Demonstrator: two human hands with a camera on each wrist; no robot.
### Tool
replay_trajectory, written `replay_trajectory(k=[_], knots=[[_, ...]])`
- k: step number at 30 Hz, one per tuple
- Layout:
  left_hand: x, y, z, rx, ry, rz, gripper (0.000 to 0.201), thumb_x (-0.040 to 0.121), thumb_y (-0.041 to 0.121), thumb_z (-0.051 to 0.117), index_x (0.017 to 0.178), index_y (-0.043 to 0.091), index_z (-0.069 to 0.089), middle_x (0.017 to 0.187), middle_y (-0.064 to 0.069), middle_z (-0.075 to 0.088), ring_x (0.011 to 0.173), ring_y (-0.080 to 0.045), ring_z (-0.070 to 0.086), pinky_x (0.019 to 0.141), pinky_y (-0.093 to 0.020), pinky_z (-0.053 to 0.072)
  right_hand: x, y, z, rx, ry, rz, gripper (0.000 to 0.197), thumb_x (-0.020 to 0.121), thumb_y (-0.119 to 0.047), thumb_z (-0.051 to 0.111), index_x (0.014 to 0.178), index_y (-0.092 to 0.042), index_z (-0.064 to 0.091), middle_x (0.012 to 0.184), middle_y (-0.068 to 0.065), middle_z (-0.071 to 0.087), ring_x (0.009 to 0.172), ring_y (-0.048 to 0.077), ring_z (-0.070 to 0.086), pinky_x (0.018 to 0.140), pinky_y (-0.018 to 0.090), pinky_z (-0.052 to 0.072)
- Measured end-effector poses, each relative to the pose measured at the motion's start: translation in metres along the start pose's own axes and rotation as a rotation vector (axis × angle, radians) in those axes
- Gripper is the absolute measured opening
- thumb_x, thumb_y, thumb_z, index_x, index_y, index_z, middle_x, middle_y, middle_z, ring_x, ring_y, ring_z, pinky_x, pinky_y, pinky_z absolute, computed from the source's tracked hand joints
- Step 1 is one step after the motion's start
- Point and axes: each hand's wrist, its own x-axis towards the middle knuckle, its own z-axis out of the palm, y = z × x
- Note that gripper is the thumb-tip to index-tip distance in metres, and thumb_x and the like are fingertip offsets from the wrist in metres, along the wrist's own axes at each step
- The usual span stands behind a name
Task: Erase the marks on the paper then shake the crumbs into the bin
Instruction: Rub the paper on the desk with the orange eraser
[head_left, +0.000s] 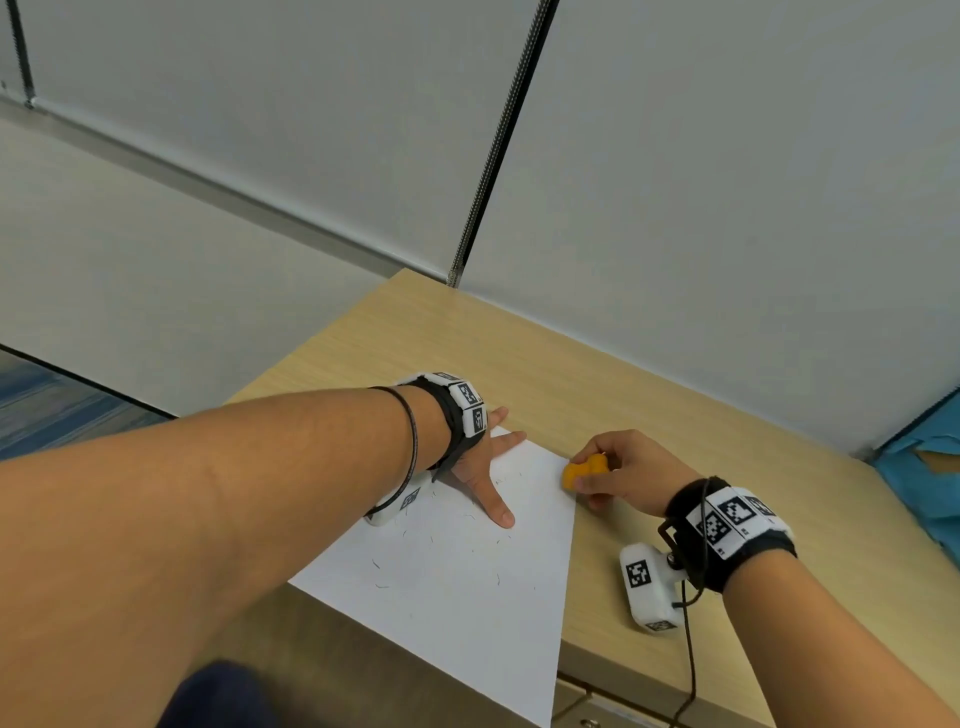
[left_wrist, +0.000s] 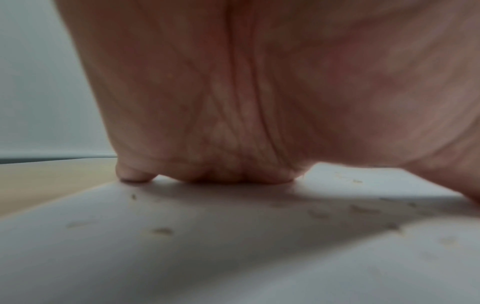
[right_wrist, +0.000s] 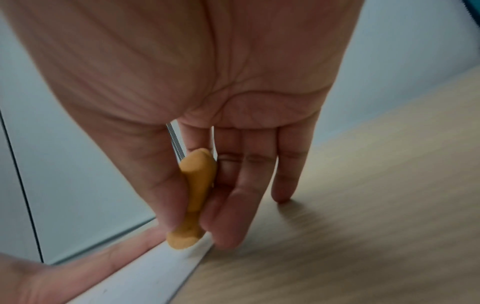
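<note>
A white sheet of paper (head_left: 467, 582) lies on the wooden desk (head_left: 597, 395), its near corner hanging over the front edge. Dark eraser crumbs (head_left: 384, 584) are scattered over it, seen close up as crumbs (left_wrist: 162, 230) in the left wrist view. My left hand (head_left: 485, 467) lies flat with spread fingers on the paper's far corner, pressing it down. My right hand (head_left: 618, 470) pinches an orange eraser (head_left: 582, 470) between thumb and fingers at the paper's right edge. In the right wrist view the eraser (right_wrist: 194, 197) tip touches the paper (right_wrist: 145, 275) edge.
Grey partition panels (head_left: 675, 182) stand close behind the desk. A blue object (head_left: 924, 467) sits at the far right. A drawer front (head_left: 587, 701) shows under the desk edge. Blue carpet (head_left: 47, 410) lies to the left. No bin is in view.
</note>
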Motion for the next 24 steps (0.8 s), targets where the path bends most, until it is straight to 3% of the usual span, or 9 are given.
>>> replay_trajectory(k=[2, 4, 6, 10, 14, 19, 24], knots=[[0.001, -0.001, 0.002, -0.011, 0.011, 0.004, 0.131, 0.055, 0.097, 0.051, 0.15, 0.043, -0.021, 0.158, 0.002, -0.035, 0.15, -0.036, -0.01, 0.116, -0.06, 0.006, -0.002, 0.001, -0.001, -0.127, 0.056, 0.016, 0.015, 0.085, -0.025, 0.082, 0.096, -0.02, 0.073, 0.085, -0.001, 0.073, 0.075, 0.014, 0.069, 0.071, 0.025, 0.053], [0.002, -0.002, 0.004, -0.014, 0.009, 0.004, 0.133, 0.051, 0.099, 0.05, 0.149, 0.045, -0.022, 0.157, 0.003, -0.036, 0.15, -0.036, -0.011, 0.117, -0.061, 0.005, -0.006, 0.004, -0.003, -0.218, 0.072, 0.055, 0.019, 0.084, -0.035, 0.081, 0.094, -0.022, 0.073, 0.089, -0.002, 0.072, 0.078, 0.013, 0.069, 0.074, 0.028, 0.056], [0.006, -0.002, 0.006, -0.019, 0.004, 0.006, 0.136, 0.045, 0.101, 0.048, 0.148, 0.046, -0.023, 0.157, 0.003, -0.036, 0.15, -0.036, -0.012, 0.117, -0.062, 0.004, -0.01, 0.01, -0.005, -0.222, 0.05, 0.085, 0.02, 0.084, -0.037, 0.081, 0.092, -0.021, 0.071, 0.091, -0.001, 0.074, 0.081, 0.015, 0.072, 0.082, 0.033, 0.059], [0.011, -0.003, 0.009, -0.029, 0.011, 0.014, 0.14, 0.038, 0.104, 0.045, 0.147, 0.048, -0.023, 0.157, 0.004, -0.036, 0.15, -0.035, -0.013, 0.117, -0.061, 0.003, -0.022, 0.016, -0.008, -0.211, 0.066, 0.096, 0.023, 0.088, -0.04, 0.077, 0.092, -0.018, 0.071, 0.086, -0.001, 0.074, 0.077, 0.014, 0.07, 0.076, 0.029, 0.057], [0.009, -0.004, 0.009, -0.035, 0.021, 0.025, 0.135, 0.043, 0.101, 0.048, 0.147, 0.05, -0.022, 0.158, 0.003, -0.035, 0.149, -0.037, -0.016, 0.116, -0.064, 0.002, -0.023, 0.004, 0.002, -0.191, 0.128, 0.06, 0.026, 0.089, -0.039, 0.076, 0.095, -0.014, 0.071, 0.083, 0.001, 0.072, 0.072, 0.016, 0.067, 0.069, 0.028, 0.053], [0.004, 0.0, 0.006, 0.008, 0.025, 0.034, 0.12, 0.052, 0.099, 0.048, 0.143, 0.059, -0.021, 0.158, -0.003, -0.035, 0.146, -0.046, -0.017, 0.111, -0.068, 0.0, -0.016, -0.03, 0.027, -0.289, 0.085, -0.021, 0.027, 0.09, -0.042, 0.071, 0.097, -0.016, 0.072, 0.092, 0.0, 0.068, 0.084, 0.02, 0.066, 0.069, 0.027, 0.05], [-0.001, 0.002, 0.004, -0.025, 0.018, 0.088, 0.102, 0.059, 0.095, 0.05, 0.133, 0.073, -0.018, 0.157, -0.01, -0.036, 0.145, -0.054, -0.01, 0.112, -0.067, 0.005, -0.009, -0.04, 0.021, -0.422, 0.106, 0.064, 0.029, 0.088, -0.041, 0.068, 0.092, -0.013, 0.071, 0.092, 0.005, 0.07, 0.083, 0.022, 0.067, 0.071, 0.034, 0.056]])
